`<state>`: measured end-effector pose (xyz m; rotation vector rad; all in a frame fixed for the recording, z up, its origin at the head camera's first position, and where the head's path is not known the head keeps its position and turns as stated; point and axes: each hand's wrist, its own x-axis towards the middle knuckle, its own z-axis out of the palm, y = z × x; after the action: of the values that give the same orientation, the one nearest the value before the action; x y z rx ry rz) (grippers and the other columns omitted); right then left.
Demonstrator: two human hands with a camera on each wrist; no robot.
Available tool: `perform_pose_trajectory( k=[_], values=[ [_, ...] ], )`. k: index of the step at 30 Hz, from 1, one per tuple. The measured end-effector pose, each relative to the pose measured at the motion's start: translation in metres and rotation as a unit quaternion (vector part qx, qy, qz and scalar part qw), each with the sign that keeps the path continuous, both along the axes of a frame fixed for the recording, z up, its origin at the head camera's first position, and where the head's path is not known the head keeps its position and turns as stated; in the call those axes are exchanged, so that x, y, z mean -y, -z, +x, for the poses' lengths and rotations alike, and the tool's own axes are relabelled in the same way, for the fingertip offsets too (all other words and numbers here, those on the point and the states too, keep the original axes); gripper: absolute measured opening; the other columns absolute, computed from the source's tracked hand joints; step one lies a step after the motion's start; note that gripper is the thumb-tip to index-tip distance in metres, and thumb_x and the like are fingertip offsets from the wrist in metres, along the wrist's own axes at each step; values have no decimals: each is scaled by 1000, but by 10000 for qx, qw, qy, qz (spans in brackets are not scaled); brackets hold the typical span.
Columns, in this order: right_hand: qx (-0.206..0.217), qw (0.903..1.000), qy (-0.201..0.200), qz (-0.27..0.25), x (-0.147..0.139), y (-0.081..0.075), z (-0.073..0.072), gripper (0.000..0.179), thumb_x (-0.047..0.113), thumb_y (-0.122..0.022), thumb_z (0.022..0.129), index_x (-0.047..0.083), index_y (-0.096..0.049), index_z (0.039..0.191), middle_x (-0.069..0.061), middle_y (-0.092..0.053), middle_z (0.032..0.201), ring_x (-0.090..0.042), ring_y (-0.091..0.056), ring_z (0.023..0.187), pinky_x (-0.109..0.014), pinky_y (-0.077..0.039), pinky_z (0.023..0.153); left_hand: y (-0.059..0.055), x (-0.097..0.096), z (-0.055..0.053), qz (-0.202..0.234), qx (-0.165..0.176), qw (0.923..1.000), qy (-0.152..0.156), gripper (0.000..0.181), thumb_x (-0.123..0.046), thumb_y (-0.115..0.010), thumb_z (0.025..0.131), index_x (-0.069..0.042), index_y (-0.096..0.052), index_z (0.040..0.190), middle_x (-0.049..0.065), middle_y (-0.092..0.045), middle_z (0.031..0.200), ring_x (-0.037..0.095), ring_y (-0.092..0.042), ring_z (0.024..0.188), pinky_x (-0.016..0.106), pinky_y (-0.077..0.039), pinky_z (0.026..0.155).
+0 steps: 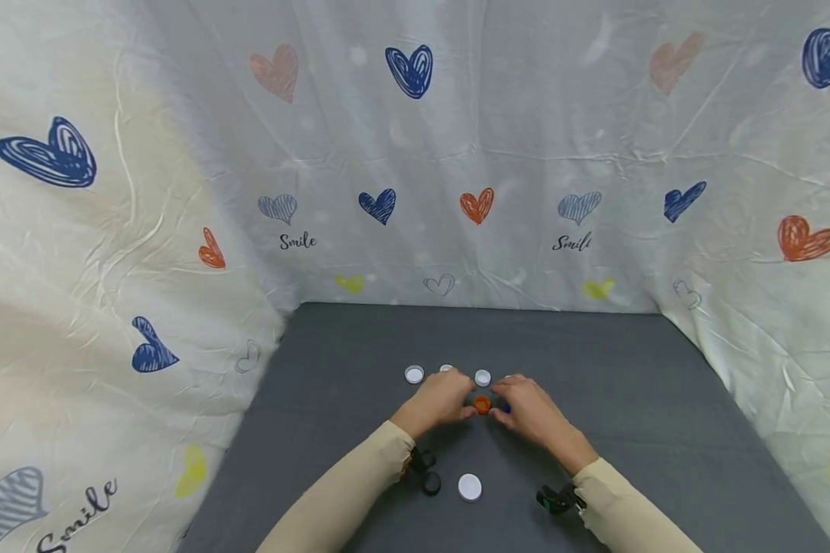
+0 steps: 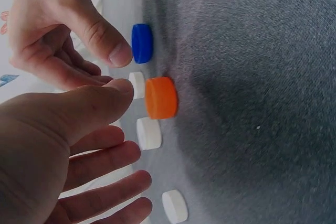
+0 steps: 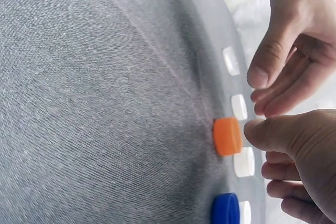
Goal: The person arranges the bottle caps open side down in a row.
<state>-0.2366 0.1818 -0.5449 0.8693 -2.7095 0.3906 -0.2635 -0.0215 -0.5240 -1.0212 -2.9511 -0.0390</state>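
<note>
An orange bottle cap (image 1: pixel 482 405) lies on the dark cloth between both hands. On its left is the left hand (image 1: pixel 444 397), fingers spread and relaxed, with nothing held; its thumb tip comes close to the cap in the left wrist view. The right hand (image 1: pixel 528 411) mirrors it on the other side, likewise holding nothing, its thumb (image 3: pixel 270 134) close beside the orange cap. A blue cap (image 2: pixel 142 43) lies near the right thumb and is mostly hidden in the head view. Beyond the hands runs a row of white caps (image 1: pixel 483 378), partly covered by the fingers.
Nearer the person lie a larger white lid (image 1: pixel 469 488) and a black round piece (image 1: pixel 431 484). Black wrist devices (image 1: pixel 556 499) hang below the sleeves. A white curtain (image 1: pixel 449 153) printed with hearts borders the dark table (image 1: pixel 360 338) at the back and sides.
</note>
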Motion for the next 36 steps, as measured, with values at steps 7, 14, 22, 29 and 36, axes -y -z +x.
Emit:
perform_pose_trajectory(
  k=[7, 14, 22, 29, 36],
  values=[
    [-176, 9998, -74, -110, 4, 9, -2, 29, 20, -86, 76, 5, -76, 99, -7, -74, 98, -25, -68, 92, -44, -55, 82, 12, -4, -5, 28, -136, 9999, -34, 24, -45, -81, 82, -23, -71, 81, -1, -69, 80, 19, -67, 76, 38, -55, 60],
    [-219, 9997, 3, -117, 8, 19, -2, 21, 18, -85, 78, 9, -76, 94, -2, -74, 93, -21, -68, 85, -42, -55, 78, 21, -6, -6, 110, -82, 9999, -4, 22, -41, -82, 81, -22, -72, 79, 1, -68, 78, 20, -67, 73, 39, -54, 59],
    [-302, 9994, 74, -181, 9, 29, -3, 15, 18, -85, 78, 13, -76, 89, 4, -72, 85, -17, -66, 79, -39, -53, 74, 28, -8, -9, 140, -169, 9997, 44, 17, -37, -80, 83, -24, -72, 77, -1, -67, 75, 18, -65, 72, 38, -53, 58],
    [-258, 9992, 217, -237, 10, 29, -4, 15, 19, -85, 78, 12, -77, 88, 2, -73, 87, -19, -65, 81, -41, -53, 75, 28, -8, -9, 199, -190, 9996, 53, 13, -35, -80, 85, -25, -74, 79, -4, -67, 74, 15, -63, 70, 35, -51, 58],
    [-250, 9987, 138, -425, 10, 17, -1, 21, 17, -85, 78, 11, -79, 97, -1, -74, 92, -22, -66, 88, -44, -54, 79, 16, -3, -5, 438, -385, 9982, 144, 11, -36, -79, 86, -25, -75, 84, -4, -71, 77, 16, -66, 70, 36, -54, 59]
  ],
)
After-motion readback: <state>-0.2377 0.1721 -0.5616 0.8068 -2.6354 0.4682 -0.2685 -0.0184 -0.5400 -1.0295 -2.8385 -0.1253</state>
